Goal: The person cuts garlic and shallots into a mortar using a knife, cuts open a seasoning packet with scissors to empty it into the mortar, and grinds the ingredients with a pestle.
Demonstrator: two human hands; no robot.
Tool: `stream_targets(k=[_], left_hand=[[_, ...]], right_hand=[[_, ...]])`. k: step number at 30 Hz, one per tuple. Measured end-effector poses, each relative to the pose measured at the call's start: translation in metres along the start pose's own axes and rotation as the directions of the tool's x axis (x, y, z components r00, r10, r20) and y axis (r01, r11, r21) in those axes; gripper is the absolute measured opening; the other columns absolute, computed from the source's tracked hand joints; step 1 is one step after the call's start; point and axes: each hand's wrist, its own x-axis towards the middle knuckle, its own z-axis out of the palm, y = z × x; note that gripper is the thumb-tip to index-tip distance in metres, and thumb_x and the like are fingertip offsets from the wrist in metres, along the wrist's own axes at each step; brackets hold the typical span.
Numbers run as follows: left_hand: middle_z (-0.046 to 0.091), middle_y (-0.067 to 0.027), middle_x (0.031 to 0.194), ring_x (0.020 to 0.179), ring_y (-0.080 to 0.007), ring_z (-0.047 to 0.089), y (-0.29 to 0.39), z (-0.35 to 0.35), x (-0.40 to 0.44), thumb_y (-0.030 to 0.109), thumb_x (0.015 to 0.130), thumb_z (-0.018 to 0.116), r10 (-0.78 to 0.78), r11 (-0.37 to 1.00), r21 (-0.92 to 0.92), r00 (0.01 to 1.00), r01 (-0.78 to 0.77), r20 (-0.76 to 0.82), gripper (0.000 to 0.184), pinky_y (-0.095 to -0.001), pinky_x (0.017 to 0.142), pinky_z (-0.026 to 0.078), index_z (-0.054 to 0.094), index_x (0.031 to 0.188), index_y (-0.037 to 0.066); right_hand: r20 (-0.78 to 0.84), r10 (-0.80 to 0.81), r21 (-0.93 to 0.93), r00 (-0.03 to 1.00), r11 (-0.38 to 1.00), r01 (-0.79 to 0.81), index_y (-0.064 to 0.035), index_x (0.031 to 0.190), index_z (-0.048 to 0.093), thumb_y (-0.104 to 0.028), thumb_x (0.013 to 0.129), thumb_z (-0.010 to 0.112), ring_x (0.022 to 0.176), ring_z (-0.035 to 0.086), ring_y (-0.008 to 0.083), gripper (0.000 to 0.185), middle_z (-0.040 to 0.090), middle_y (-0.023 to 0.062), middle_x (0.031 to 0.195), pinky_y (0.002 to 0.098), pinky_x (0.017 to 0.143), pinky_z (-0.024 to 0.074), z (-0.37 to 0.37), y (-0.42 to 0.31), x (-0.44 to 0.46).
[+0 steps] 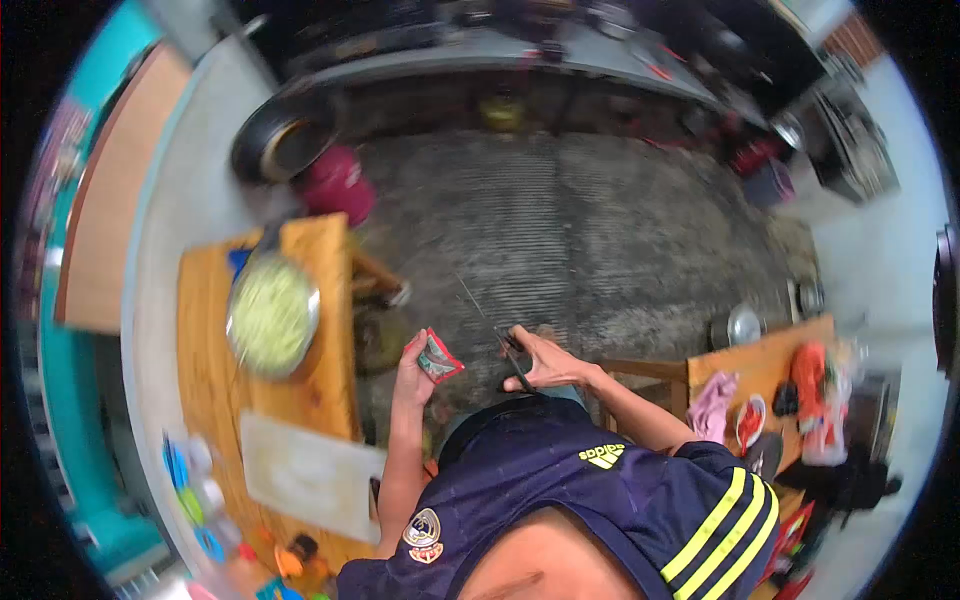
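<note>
In my left hand [413,370] is a small sachet [440,358] with red edges and a grey-green face, pinched by one side. My right hand [545,362] is closed around the dark handles of what look like scissors [517,362]. Their thin metal blade points up and left, blurred against the floor. Sachet and scissors are apart, both held in front of my body above the floor. To the left of my left hand, a metal bowl [316,318] heaped with pale green shreds [268,318] rests on a wooden table [205,300].
A white cutting board [310,475] lies on the left table, near bottles and small containers. At right, a wooden bench [765,350] bears a pink cloth [712,405], a bowl of red pieces [750,420] and bags. A magenta tub [338,185] and black wok [285,140] stand by the wall.
</note>
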Motion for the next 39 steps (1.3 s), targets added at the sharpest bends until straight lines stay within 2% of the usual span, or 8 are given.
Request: stream_targets(k=[5, 9, 11, 20, 24, 28, 35, 39], left_hand=[[0.06, 0.0027, 0.082, 0.075, -0.0124, 0.062, -0.092, 0.143, 0.131, 0.022, 0.09, 0.064, -0.258, 0.924, 0.327, 0.954, 0.199, 0.15, 0.011, -0.0346, 0.073, 0.055, 0.057, 0.09, 0.013], [0.062, -0.0009, 0.082, 0.076, -0.0122, 0.063, -0.18, 0.264, 0.204, 0.014, 0.082, 0.071, -0.45, 0.814, 0.511, 0.856, 0.276, 0.254, 0.016, -0.0315, 0.072, 0.056, 0.059, 0.09, 0.008], [0.063, -0.0014, 0.082, 0.076, -0.0129, 0.064, -0.22, 0.299, 0.235, 0.013, 0.08, 0.072, -0.573, 0.719, 0.632, 0.76, 0.288, 0.305, 0.017, -0.032, 0.071, 0.056, 0.059, 0.09, 0.007], [0.067, -0.0037, 0.093, 0.083, -0.014, 0.066, -0.347, 0.429, 0.406, 0.017, 0.084, 0.07, -0.844, 0.456, 0.761, 0.497, 0.462, 0.203, 0.028, -0.0313, 0.074, 0.057, 0.061, 0.107, 0.005], [0.068, -0.0048, 0.094, 0.082, -0.0146, 0.067, -0.405, 0.517, 0.486, 0.02, 0.086, 0.068, -0.879, 0.446, 0.776, 0.38, 0.447, 0.286, 0.028, -0.0325, 0.074, 0.057, 0.062, 0.108, 0.004], [0.068, -0.0043, 0.093, 0.083, -0.0174, 0.068, -0.468, 0.603, 0.558, 0.021, 0.086, 0.066, -0.936, 0.314, 0.823, 0.301, 0.474, 0.183, 0.031, -0.0366, 0.079, 0.057, 0.061, 0.112, 0.004], [0.068, -0.0132, 0.101, 0.089, -0.0219, 0.068, -0.606, 0.721, 0.667, 0.016, 0.086, 0.066, -0.952, 0.251, 0.868, 0.27, 0.429, 0.143, 0.03, -0.0361, 0.08, 0.057, 0.061, 0.109, -0.003], [0.068, -0.0082, 0.095, 0.084, -0.0178, 0.068, -0.686, 0.79, 0.706, 0.019, 0.086, 0.067, -0.94, 0.238, 0.894, 0.323, 0.379, 0.114, 0.027, -0.0356, 0.077, 0.057, 0.062, 0.106, 0.001]], right_hand=[[-0.497, 0.152, 0.207, 0.854, 0.977, -0.054, -0.0011, 0.096, 0.051, -0.056, 0.063, 0.08, 0.086, 0.06, 0.0289, 0.07, 0.06, 0.0172, 0.092, 0.0411, 0.077, 0.0464, -0.11, 0.067, -0.06], [-0.715, 0.227, 0.43, 0.661, 0.888, 0.16, -0.0039, 0.091, 0.051, -0.029, 0.073, 0.082, 0.073, 0.052, 0.008, 0.044, 0.058, 0.0021, 0.079, 0.0258, 0.067, 0.0449, -0.2, 0.12, -0.097], [-0.666, 0.451, 0.654, 0.594, 0.736, 0.176, -0.0052, 0.09, 0.051, -0.015, 0.08, 0.075, 0.072, 0.054, 0.0066, 0.028, 0.06, 0.0014, 0.077, 0.025, 0.065, 0.0457, -0.245, 0.134, -0.112], [-0.889, 0.444, 0.448, 0.108, 0.894, 0.016, -0.0023, 0.093, 0.049, -0.006, 0.075, 0.073, 0.082, 0.054, 0.0124, 0.031, 0.055, 0.0073, 0.085, 0.0288, 0.074, 0.0453, -0.402, 0.292, -0.118], [-0.861, 0.508, 0.502, 0.003, 0.849, 0.168, -0.0079, 0.09, 0.047, -0.007, 0.084, 0.07, 0.07, 0.05, 0.0051, 0.024, 0.051, -0.0033, 0.077, 0.0206, 0.061, 0.0426, -0.492, 0.322, -0.143], [-0.841, 0.523, 0.449, -0.135, 0.816, 0.363, -0.0077, 0.105, 0.046, -0.014, 0.069, 0.083, 0.084, 0.054, 0.0134, 0.053, 0.055, 0.0033, 0.087, 0.0265, 0.077, 0.0451, -0.548, 0.362, -0.194], [-0.655, 0.734, 0.754, 0.182, 0.619, 0.218, -0.0043, 0.104, 0.052, -0.042, 0.074, 0.078, 0.083, 0.056, 0.018, 0.055, 0.058, 0.0067, 0.09, 0.0329, 0.079, 0.0462, -0.621, 0.454, -0.279], [-0.602, 0.723, 0.685, 0.34, 0.686, -0.247, 0.0, 0.103, 0.054, -0.063, 0.07, 0.069, 0.083, 0.061, 0.031, 0.072, 0.061, 0.019, 0.085, 0.0401, 0.076, 0.0471, -0.729, 0.507, -0.33]])
